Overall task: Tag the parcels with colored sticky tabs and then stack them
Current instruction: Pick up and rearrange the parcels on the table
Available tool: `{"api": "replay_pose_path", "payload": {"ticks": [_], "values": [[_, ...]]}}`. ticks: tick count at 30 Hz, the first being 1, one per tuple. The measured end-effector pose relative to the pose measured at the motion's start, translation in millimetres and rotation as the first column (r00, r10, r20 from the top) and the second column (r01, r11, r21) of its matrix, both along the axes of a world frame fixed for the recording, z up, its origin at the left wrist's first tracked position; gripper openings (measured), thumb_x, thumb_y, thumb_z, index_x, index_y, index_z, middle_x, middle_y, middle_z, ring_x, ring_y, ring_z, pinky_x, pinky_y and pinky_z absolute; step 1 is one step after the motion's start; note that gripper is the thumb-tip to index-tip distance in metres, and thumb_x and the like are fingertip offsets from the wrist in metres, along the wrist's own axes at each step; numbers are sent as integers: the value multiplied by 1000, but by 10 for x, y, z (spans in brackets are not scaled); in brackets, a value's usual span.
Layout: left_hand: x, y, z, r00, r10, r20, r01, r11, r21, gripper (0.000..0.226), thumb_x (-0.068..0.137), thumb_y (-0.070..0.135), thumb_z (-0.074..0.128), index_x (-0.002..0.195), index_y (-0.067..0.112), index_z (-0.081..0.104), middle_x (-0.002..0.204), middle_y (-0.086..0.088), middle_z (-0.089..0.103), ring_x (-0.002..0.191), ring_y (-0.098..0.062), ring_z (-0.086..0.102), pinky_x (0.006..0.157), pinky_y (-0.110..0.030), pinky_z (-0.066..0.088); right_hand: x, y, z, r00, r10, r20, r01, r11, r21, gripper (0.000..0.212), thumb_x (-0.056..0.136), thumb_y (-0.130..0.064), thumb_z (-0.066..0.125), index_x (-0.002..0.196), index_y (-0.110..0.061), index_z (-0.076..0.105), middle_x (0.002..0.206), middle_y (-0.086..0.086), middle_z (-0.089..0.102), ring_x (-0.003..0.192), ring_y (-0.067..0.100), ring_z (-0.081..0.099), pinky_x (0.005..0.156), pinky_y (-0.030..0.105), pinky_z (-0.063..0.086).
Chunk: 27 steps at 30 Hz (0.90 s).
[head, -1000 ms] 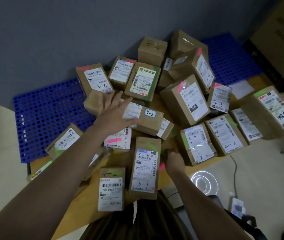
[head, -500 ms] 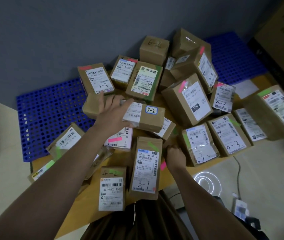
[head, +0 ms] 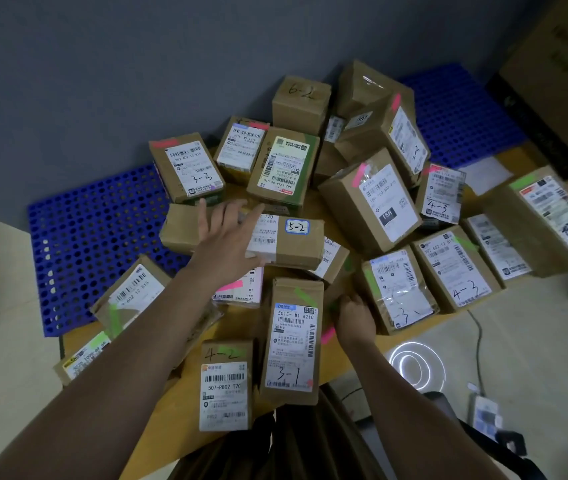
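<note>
**Parcels spread on a wooden table, one hand laid on the parcel marked 5-2**

Parcels of brown cardboard, most bearing white shipping labels, cover a wooden table (head: 348,344) set against a grey wall. Blue perforated mats (head: 102,244) lie under the table's far side, to the left and the right.

The left hand (head: 225,242) lies flat on the long parcel marked 5-2 (head: 289,244) near the middle of the table; its fingers are straight and spread across the parcel's top, the thumb along the near edge, so the hand is not gripping. This parcel rests on top of other parcels, one of which, just below it, carries a pink tab (head: 230,285).

The right hand (head: 353,315) sits on the table between the parcel marked 3-1 (head: 293,341) and a parcel in clear wrap (head: 397,292). Its fingers curl downward and away from the camera; whether they hold anything cannot be told. A pink tab (head: 327,334) shows at the right edge of the 3-1 parcel, just beside the wrist, and a green tab (head: 305,296) lies on that parcel's top.

The parcel marked 4-2 (head: 225,386) lies at the near edge, left of 3-1. Farther back stand parcels marked 3-3 (head: 187,168) and 6-2 (head: 301,103); a parcel marked 15H (head: 371,199), with a pink tab, tilts to the right of centre.
</note>
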<state>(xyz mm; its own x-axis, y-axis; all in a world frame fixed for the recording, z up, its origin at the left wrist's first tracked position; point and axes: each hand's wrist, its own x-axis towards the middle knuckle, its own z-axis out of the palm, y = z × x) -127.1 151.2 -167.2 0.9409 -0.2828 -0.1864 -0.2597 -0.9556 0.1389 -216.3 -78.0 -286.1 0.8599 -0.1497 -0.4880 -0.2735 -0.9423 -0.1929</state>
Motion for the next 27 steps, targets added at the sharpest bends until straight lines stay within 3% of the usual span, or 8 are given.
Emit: {"api": "replay_pose_path", "payload": {"ticks": [12, 17, 19, 22, 27], "values": [[-63, -159, 52, 997, -60, 44, 63, 996, -60, 91, 85, 48, 61, 152, 25, 5, 154, -7, 8, 144, -24, -2, 109, -48, -23, 43, -82, 3, 988, 150, 17, -149, 987, -51, 21, 95, -6, 46, 110, -6, 61, 115, 10, 58, 104, 23, 57, 80, 31, 51], [-84, -193, 45, 994, -74, 83, 82, 991, -101, 89, 85, 47, 62, 152, 25, 8, 154, -7, 10, 145, -23, -1, 107, -45, -27, 3, -59, 16, 991, 130, 22, -129, 991, -41, 32, 96, -8, 46, 128, -6, 48, 130, 11, 48, 118, 26, 50, 91, 32, 47], [-105, -197, 39, 992, -81, 102, 93, 989, -119, 89, 84, 46, 64, 152, 23, 11, 154, -8, 11, 145, -23, 0, 106, -44, -28, -10, -46, 25, 993, 116, 1, -116, 991, -61, 31, 96, -6, 46, 127, -7, 51, 130, 11, 48, 117, 26, 51, 89, 32, 48], [-165, -213, 51, 987, -101, 121, 116, 986, -122, 87, 84, 43, 64, 152, 22, 13, 154, -10, 14, 143, -23, 1, 108, -45, -25, 19, -71, 35, 992, 124, -11, -124, 989, -86, 27, 95, -2, 45, 116, -8, 61, 122, 10, 55, 108, 25, 58, 86, 31, 51], [-232, -246, 32, 985, -105, 139, 125, 982, -141, 82, 86, 38, 63, 151, 21, 17, 152, -10, 18, 143, -23, 4, 113, -50, -15, 78, -99, 60, 986, 166, -3, -166, 982, -88, 25, 95, -1, 43, 113, -7, 60, 118, 11, 57, 106, 25, 59, 85, 31, 49]]}}
